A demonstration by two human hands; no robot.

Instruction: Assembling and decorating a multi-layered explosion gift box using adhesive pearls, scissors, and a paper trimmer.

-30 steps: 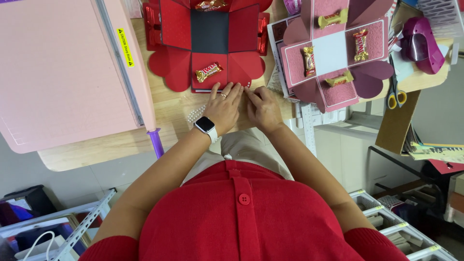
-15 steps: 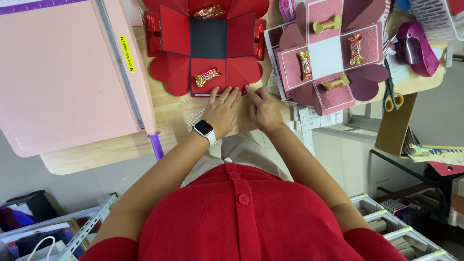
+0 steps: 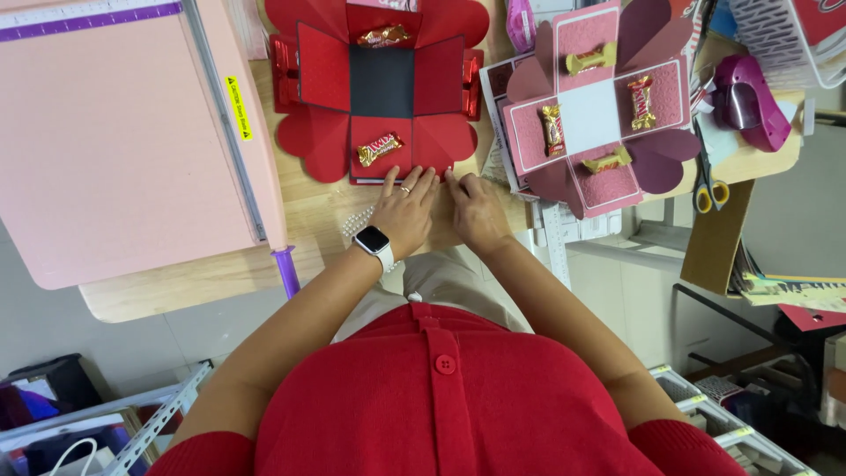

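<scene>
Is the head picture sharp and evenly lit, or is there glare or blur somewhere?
Head view: light is even and soft, with only faint shadows under the left hand and right hand; small glare shows on the gold sweet wrapper of the red folded box; the middle is sharp, while the shelf at the lower edge looks softer and the edges bend slightly.

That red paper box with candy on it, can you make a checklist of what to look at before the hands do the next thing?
1. Red box opened out flat on the table: ok.
2. Candy lying on the flap nearest the hands: ok.
3. Left hand and right hand side by side at the near edge of the red box: ok.
4. Something pinched under the fingertips: cannot tell.
5. Pink box apart from both hands: ok.
6. Scissors out of the hands' way, at the table's right edge: ok.
</scene>
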